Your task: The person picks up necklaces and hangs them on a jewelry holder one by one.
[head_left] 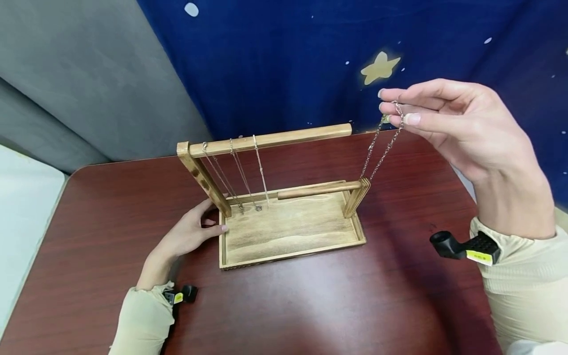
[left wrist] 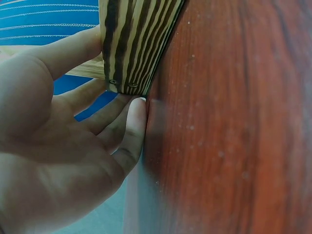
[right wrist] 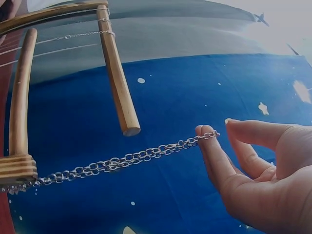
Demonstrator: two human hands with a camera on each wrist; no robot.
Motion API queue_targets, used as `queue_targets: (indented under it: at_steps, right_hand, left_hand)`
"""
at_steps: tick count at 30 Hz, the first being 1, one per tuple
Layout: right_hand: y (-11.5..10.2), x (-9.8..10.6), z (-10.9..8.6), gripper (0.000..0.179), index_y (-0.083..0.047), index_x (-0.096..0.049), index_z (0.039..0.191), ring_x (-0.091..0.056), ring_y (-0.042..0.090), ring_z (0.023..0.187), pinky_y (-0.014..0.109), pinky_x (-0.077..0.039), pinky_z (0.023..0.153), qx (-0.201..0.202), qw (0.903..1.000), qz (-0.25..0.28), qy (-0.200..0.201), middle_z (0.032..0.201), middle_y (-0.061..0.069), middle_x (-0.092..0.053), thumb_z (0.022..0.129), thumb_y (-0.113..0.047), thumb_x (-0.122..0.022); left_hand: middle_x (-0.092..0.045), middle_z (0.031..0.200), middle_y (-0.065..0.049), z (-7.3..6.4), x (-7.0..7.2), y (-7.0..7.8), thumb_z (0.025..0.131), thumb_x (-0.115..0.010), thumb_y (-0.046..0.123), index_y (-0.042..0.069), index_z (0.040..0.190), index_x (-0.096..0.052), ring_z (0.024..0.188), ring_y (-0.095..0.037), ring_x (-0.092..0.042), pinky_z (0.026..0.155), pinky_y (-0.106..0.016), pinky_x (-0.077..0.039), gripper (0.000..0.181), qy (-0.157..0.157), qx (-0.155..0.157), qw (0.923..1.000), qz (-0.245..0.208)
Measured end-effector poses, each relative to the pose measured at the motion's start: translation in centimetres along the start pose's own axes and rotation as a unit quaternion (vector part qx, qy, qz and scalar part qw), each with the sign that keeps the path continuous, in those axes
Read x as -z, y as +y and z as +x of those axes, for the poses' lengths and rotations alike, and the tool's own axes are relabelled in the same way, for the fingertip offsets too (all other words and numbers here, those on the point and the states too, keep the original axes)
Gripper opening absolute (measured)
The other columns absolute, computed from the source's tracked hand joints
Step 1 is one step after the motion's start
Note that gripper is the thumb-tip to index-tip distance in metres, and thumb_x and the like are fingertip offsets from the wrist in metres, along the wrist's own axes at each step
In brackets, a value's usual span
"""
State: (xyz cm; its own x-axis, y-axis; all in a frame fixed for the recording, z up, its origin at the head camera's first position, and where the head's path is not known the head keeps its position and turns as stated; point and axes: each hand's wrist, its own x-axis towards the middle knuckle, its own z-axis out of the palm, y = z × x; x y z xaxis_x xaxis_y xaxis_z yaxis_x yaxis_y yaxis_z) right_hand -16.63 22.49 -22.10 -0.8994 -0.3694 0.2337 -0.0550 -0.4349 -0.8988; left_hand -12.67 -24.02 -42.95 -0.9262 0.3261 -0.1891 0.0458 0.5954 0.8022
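Note:
A wooden jewelry stand (head_left: pixel 288 227) with a tray base stands on the table. Three thin necklaces (head_left: pixel 262 172) hang from the left part of its upper bar. At the stand's left end my left hand (head_left: pixel 191 231) grips the tray corner, thumb on the rim and fingers reaching behind; in the left wrist view its fingers touch the striped wood (left wrist: pixel 131 44). Raised to the right of the stand, my right hand (head_left: pixel 470 118) holds a silver chain necklace (right wrist: pixel 131 158) looped at the fingertips. The chain hangs down toward the lower bar's right end, where its bottom is hidden.
The upper bar (head_left: pixel 310 135) has a free right end. A lower bar (head_left: pixel 319 190) joins a short right post (head_left: pixel 356 199). Behind the reddish-brown table (head_left: pixel 310 305) hang a blue star-patterned curtain (head_left: pixel 275 64) and a grey one (head_left: pixel 88 74).

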Motion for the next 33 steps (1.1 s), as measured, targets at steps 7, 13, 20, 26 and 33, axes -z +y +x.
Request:
queue_targets:
  at_steps: [7,13,20,26,33]
  right_hand:
    - [0.2,-0.8,1.0,0.036,0.018,-0.061,0.119,-0.064,0.040,0.112,0.037,-0.049,0.098,-0.007,0.9996,-0.026,-0.001,0.128,0.030,-0.060,0.087,0.029,-0.048]
    - [0.5,-1.3,1.8,0.036,0.017,-0.063,0.118,-0.063,0.039,0.113,0.037,-0.049,0.099,-0.002,0.9995,-0.025,-0.019,0.126,0.030,-0.061,0.088,0.028,-0.049]
    - [0.9,-1.9,2.6,0.036,0.017,-0.063,0.119,-0.063,0.039,0.113,0.039,-0.048,0.100,-0.013,0.9995,-0.007,-0.029,0.125,0.030,-0.062,0.088,0.028,-0.049]
    - [1.3,-2.4,3.1,0.034,0.015,-0.063,0.120,-0.062,0.038,0.115,0.038,-0.046,0.102,-0.018,0.9985,-0.013,-0.050,0.126,0.027,-0.063,0.090,0.025,-0.050]
    - [1.6,-3.1,3.5,0.033,0.014,-0.064,0.119,-0.061,0.040,0.117,0.041,-0.045,0.102,-0.025,0.9977,0.013,-0.062,0.128,0.028,-0.061,0.092,0.023,-0.049]
  left_hand:
    - [-0.045,0.147,-0.016,0.0,0.1,0.1,0.094,-0.071,0.020,0.008,0.157,-0.026,0.110,-0.029,-0.060,0.090,-0.036,-0.048,0.078,0.004,-0.006,1.0000,-0.001]
    - [-0.044,0.149,-0.016,0.0,0.2,0.1,0.094,-0.071,0.022,0.009,0.157,-0.026,0.111,-0.029,-0.059,0.091,-0.039,-0.048,0.079,0.004,-0.004,1.0000,0.001]
    - [-0.043,0.149,-0.015,-0.1,0.1,0.1,0.094,-0.071,0.022,0.009,0.157,-0.026,0.111,-0.029,-0.059,0.092,-0.041,-0.047,0.079,0.004,-0.002,1.0000,-0.001]
    - [-0.045,0.147,-0.015,-0.1,0.1,0.1,0.094,-0.071,0.020,0.007,0.157,-0.026,0.110,-0.029,-0.060,0.090,-0.034,-0.048,0.079,0.003,-0.005,1.0000,-0.006]
    - [-0.044,0.149,-0.016,-0.1,0.1,0.1,0.094,-0.071,0.020,0.007,0.157,-0.026,0.113,-0.031,-0.058,0.094,-0.043,-0.047,0.078,0.004,-0.004,1.0000,-0.002]
